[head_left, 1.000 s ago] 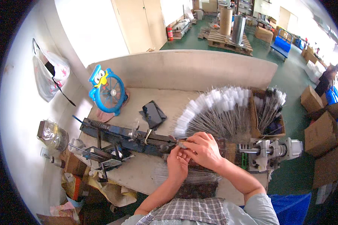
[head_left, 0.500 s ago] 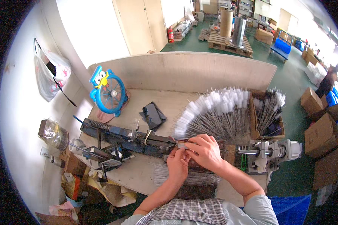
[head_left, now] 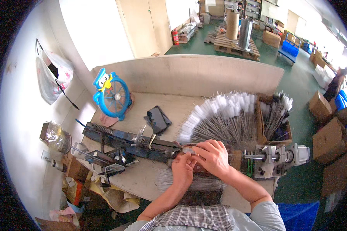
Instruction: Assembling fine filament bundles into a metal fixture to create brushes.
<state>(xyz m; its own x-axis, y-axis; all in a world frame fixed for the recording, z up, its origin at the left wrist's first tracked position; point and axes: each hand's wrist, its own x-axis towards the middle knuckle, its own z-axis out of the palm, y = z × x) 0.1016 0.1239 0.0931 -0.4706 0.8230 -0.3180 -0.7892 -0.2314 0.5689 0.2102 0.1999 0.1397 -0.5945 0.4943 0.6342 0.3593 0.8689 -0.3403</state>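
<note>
My left hand (head_left: 182, 169) and my right hand (head_left: 213, 157) meet at the right end of a long dark metal fixture (head_left: 138, 144). Between their closed fingertips is a small whitish tuft of bristles (head_left: 188, 149). Fingers cover part of it, and I cannot make out whether a wire runs through it. Just beyond my hands lies a fanned pile of white-tipped wire brushes (head_left: 219, 115). Thin wires (head_left: 167, 181) lie in a bundle under and beside my left wrist. To the right of my right hand stands a metal spindle unit (head_left: 273, 158) with a hooked shaft end.
A cardboard box (head_left: 261, 119) of darker brushes stands right of the pile. A dark phone-like slab (head_left: 158, 119) and a blue cartoon fan (head_left: 113, 96) sit on the bench's far left part. A low board (head_left: 189, 73) edges the back. Cartons (head_left: 329, 138) stand on the floor at right.
Both hands stay at nearly the same spot, with the right fingers shifted very slightly right and down. The whitish tuft shows a little more between the fingertips.
</note>
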